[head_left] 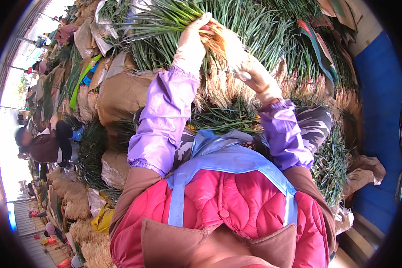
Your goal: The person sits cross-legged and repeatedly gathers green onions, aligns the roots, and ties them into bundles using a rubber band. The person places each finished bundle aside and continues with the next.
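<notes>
My left hand (192, 42), in a thin pale glove, grips a bunch of green onions (184, 18) near its root end. The green leaves fan out to the upper left, and the brownish roots (216, 42) hang toward my right hand (234, 50). That hand, also in a pale glove, is closed around the root end, its fingers partly hidden by the roots. Beneath both hands lies a thick row of green onions (261, 30) with pale, stringy roots (217, 83) facing me. Loose green leaves (224, 117) lie between my knees.
Brown wrapped bundles (124, 93) stand at my left, near a bright green strip (82, 82). A person in dark clothing (47, 145) sits farther left among heaps of greens. A blue panel (377, 127) rises on the right, with a crumpled brown sack (365, 174) beside it.
</notes>
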`<state>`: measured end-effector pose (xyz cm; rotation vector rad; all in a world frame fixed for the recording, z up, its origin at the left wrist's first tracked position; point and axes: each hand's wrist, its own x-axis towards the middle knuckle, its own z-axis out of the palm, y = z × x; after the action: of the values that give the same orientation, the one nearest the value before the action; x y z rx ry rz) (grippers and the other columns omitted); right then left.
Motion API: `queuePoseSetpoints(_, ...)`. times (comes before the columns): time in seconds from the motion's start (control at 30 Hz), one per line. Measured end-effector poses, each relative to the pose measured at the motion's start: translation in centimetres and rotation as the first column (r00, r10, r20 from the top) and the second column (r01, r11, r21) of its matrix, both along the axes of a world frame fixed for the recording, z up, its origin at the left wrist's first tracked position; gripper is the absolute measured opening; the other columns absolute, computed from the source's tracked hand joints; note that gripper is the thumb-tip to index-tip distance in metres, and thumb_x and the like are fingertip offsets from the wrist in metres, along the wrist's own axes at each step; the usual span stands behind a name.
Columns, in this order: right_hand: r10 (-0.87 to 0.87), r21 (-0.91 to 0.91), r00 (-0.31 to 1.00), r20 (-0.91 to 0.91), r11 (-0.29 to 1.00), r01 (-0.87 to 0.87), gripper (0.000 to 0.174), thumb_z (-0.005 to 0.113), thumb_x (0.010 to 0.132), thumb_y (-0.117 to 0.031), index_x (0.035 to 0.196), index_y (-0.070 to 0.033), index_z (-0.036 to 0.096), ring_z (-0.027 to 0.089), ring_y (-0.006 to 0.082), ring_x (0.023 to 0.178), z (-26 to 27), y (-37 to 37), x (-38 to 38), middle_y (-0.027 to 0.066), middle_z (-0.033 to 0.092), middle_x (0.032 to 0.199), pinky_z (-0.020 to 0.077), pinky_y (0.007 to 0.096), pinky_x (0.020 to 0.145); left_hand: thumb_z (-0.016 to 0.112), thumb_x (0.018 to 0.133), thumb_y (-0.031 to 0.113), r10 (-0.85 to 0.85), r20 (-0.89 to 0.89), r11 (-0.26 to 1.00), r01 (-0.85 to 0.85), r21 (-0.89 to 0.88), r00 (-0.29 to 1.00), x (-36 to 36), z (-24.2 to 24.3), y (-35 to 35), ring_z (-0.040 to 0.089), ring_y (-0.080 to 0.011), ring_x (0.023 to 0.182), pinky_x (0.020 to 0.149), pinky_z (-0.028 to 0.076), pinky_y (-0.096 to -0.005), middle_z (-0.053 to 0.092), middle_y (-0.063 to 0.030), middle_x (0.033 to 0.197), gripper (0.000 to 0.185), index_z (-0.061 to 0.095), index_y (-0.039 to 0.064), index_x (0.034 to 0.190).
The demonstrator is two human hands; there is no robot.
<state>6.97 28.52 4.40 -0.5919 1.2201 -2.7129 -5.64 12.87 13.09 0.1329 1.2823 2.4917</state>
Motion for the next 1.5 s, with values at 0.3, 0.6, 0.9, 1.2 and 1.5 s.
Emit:
queuePoseSetpoints(0.3, -0.246, 0.931, 0.914, -0.322, 0.093, 0.353, 0.048, 0.071, 0.084, -0.032, 0.125, -0.009, 0.061, 0.063, 0.0212, 0.108, -1.6, 1.0, 1.8, 0.0114, 0.064, 0.122, 0.0499, 0.0348, 0.091, 0.066, 0.091, 0.026, 0.064, -0.186, 0.972, -0.019, 0.235, 0.980, -1.2, 6.6, -5.9, 0.068, -0.0237, 0.084, 0.079, 0.057, -0.0409, 0.069, -0.0076, 0.089, 0.020, 0.065, 0.006, 0.095)
queuePoseSetpoints(0.6, -0.204, 0.606, 0.929, -0.310, 0.711, 0.358, 0.034, 0.060, 0.092, -0.026, 0.116, -0.001, 0.062, 0.065, 0.0224, 0.092, 4.1, -6.8, -2.2, 0.0112, 0.069, 0.104, 0.0519, 0.0383, 0.080, 0.057, 0.096, 0.033, -0.130, -0.593, 0.971, 0.224, 0.087, 0.794, 1.8, 3.4, -11.2, 0.054, -0.0163, 0.077, 0.070, 0.046, -0.0362, 0.054, 0.0001, 0.081, 0.018, 0.055, 0.016, 0.089)
queuePoseSetpoints(0.9, 0.263, 0.950, 0.919, -0.293, -0.028, 0.311, 0.022, 0.063, 0.082, -0.023, 0.097, -0.011, 0.074, 0.068, 0.0366, 0.082, -3.8, -1.2, 3.3, 0.0162, 0.070, 0.082, 0.0543, 0.0432, 0.077, 0.055, 0.093, 0.024, -0.053, -0.512, 0.998, 0.067, 0.009, 0.857, 4.4, 0.6, -21.2, 0.054, -0.0200, 0.078, 0.071, 0.046, -0.0353, 0.056, -0.0050, 0.089, 0.017, 0.057, 0.008, 0.095)
queuePoseSetpoints(1.2, 0.190, 0.978, 0.967, -0.172, -0.086, 0.191, 0.033, 0.062, 0.089, -0.022, 0.117, -0.005, 0.064, 0.063, 0.0349, 0.105, -6.4, 0.1, 3.8, 0.0203, 0.066, 0.111, 0.0495, 0.0391, 0.089, 0.062, 0.090, 0.014, -0.027, -0.393, 0.902, -0.147, -0.406, 0.919, 13.5, 5.8, -34.9, 0.066, -0.0275, 0.091, 0.080, 0.054, -0.0395, 0.066, -0.0134, 0.108, 0.027, 0.062, -0.003, 0.110)
queuePoseSetpoints(1.5, 0.176, 0.959, 0.944, 0.280, -0.007, -0.283, 0.030, 0.065, 0.089, -0.011, 0.118, -0.004, 0.063, 0.065, 0.0233, 0.093, -12.3, 0.2, 5.4, 0.0151, 0.069, 0.108, 0.0499, 0.0343, 0.083, 0.059, 0.092, 0.007, 0.449, -0.022, 0.889, -0.450, -0.082, 0.893, 18.3, -18.5, -36.4, 0.067, -0.0337, 0.098, 0.087, 0.056, -0.0441, 0.067, -0.0217, 0.108, 0.023, 0.062, -0.008, 0.110)
